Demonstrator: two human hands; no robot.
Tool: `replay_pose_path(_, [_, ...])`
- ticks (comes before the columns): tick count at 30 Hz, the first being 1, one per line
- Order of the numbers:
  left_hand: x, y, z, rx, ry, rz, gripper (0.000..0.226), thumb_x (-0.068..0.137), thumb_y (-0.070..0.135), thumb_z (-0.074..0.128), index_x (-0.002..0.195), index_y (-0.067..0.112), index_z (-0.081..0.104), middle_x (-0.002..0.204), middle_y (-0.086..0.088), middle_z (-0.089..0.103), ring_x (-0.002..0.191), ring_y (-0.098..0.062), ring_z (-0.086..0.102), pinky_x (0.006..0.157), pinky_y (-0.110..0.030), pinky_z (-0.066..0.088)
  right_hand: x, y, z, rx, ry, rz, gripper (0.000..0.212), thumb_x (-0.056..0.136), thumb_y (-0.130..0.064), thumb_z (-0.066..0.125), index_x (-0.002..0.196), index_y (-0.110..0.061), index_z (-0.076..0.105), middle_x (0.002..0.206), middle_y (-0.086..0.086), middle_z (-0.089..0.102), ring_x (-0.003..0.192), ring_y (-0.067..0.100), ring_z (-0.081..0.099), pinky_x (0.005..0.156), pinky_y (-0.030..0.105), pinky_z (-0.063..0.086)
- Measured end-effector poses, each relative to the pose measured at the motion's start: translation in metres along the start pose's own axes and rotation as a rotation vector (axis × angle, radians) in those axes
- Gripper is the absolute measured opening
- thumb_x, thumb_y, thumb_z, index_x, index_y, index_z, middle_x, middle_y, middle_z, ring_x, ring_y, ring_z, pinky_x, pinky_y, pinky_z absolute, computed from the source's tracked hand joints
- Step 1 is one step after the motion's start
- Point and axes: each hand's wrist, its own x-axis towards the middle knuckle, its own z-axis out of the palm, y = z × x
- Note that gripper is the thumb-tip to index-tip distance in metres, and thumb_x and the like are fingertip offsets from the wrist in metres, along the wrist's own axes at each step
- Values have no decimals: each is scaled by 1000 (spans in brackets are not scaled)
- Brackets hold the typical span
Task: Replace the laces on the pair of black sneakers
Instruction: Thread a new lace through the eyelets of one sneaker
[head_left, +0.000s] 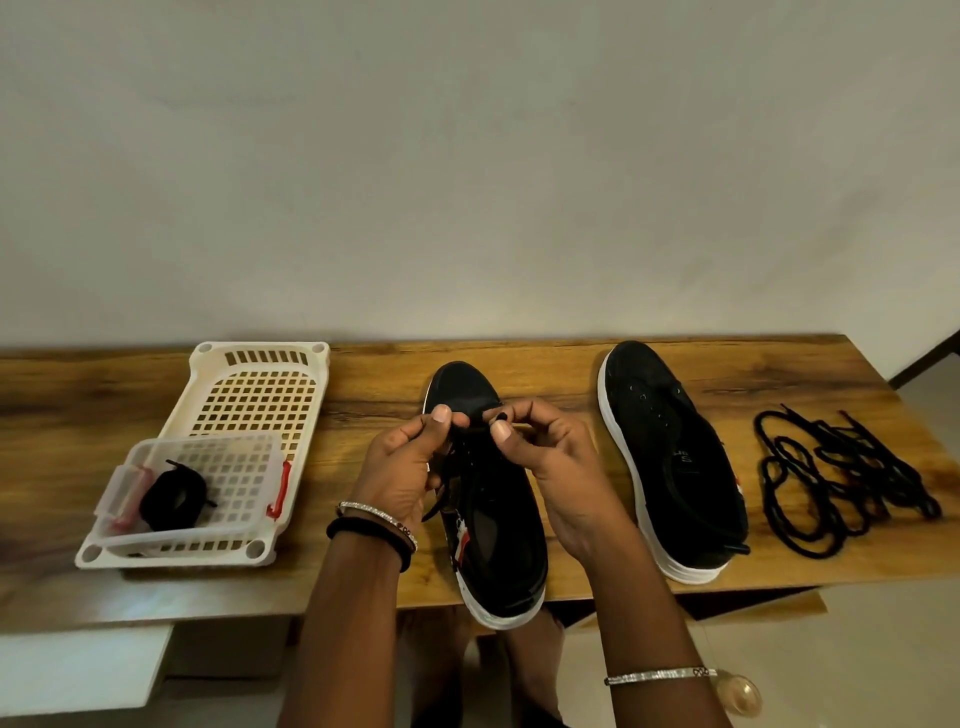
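Wearing a silver bangle (655, 675) on the right forearm, closest to the camera, and a black band with a second bangle (374, 519) on the left wrist. Reaching both arms forward over the near sneaker (498, 535), black with a white sole, standing on the wooden surface (571, 374) toe away, heel poking just past the near edge. Holding the left hand (402, 467) and right hand (558, 462) close together above the eyelets nearest the toe. Pinching a black lace (491, 415) on both sides: left fingers (441, 414) curled, thumb and forefinger closed on one stretch; right fingers (501, 430) curled likewise, gripping the tipped end just beside. Letting more of that lace trail down across the tongue toward the left wrist. Having the second sneaker (675, 467) on the right, well apart from the first, toe also away, eyelets bare. Having a loose tangle of black laces (841, 478) further right, near the surface's end. Having a white perforated basket (260, 395) on the left, with a small clear box (176, 536) inside its near end and a coiled black lace (174, 493) in that box. Facing a plain pale wall (467, 156) beyond the far edge.
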Motion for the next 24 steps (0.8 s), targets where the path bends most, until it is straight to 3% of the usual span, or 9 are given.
replay_pose_path(3, [1, -3, 2, -96, -49, -30, 23, 95, 33, 57, 94, 16, 71, 108, -4, 75, 82, -11, 65, 66, -29, 38, -2, -4, 0, 206, 23, 108, 6, 94, 4, 58, 97, 3, 63, 90, 7, 73, 77, 12, 72, 65, 19, 55])
replay_pose_path(6, [3, -5, 7, -147, 21, -75, 21, 98, 32, 55, 90, 17, 68, 92, -2, 76, 67, -10, 60, 57, -26, 33, -2, -6, 0, 314, 90, 186, 14, 94, 5, 57, 88, -5, 66, 93, 8, 75, 76, 12, 72, 64, 21, 55])
replay_pose_path(10, [8, -8, 7, -109, 138, -65, 24, 100, 32, 53, 87, 17, 66, 68, 6, 67, 58, -7, 51, 55, -24, 32, 1, 1, -6, 324, 117, 248, 6, 96, -10, 58, 93, -13, 62, 101, 5, 75, 90, 17, 66, 77, 30, 47])
replay_pose_path(12, [9, -11, 8, -127, 188, -76, 25, 101, 30, 52, 85, 16, 65, 60, 8, 63, 56, -7, 51, 54, -23, 34, 3, 6, -9, 358, 169, 313, 14, 101, -15, 53, 89, -15, 60, 85, 2, 72, 84, 16, 65, 74, 30, 43])
replay_pose_path(15, [14, -14, 0, -284, 279, -155, 26, 103, 28, 49, 87, 12, 62, 50, 8, 49, 54, -10, 48, 59, -26, 41, 6, 9, -21, 561, 425, 377, 28, 108, -20, 42, 82, -16, 53, 55, -2, 49, 66, 15, 57, 67, 28, 39])
replay_pose_path(18, [20, -14, -19, -421, 305, -184, 26, 104, 29, 47, 89, 11, 58, 48, 8, 45, 56, -11, 47, 68, -28, 46, 4, 8, -45, 426, 590, 326, 31, 108, -23, 43, 79, -16, 51, 52, -4, 40, 62, 12, 48, 67, 27, 40])
replay_pose_path(21, [18, -14, -18, -373, 236, -185, 24, 102, 27, 51, 88, 12, 61, 56, 5, 55, 66, -14, 55, 73, -29, 47, 0, 8, -46, 331, 517, 322, 32, 105, -26, 50, 76, -15, 56, 58, -2, 46, 62, 13, 52, 69, 29, 44])
replay_pose_path(24, [12, -12, -2, -321, 223, -174, 22, 101, 25, 54, 88, 11, 64, 62, 2, 61, 66, -14, 59, 72, -30, 49, -1, 3, -27, 260, 299, 322, 23, 99, -27, 59, 81, -13, 62, 63, -1, 53, 61, 12, 52, 66, 27, 45])
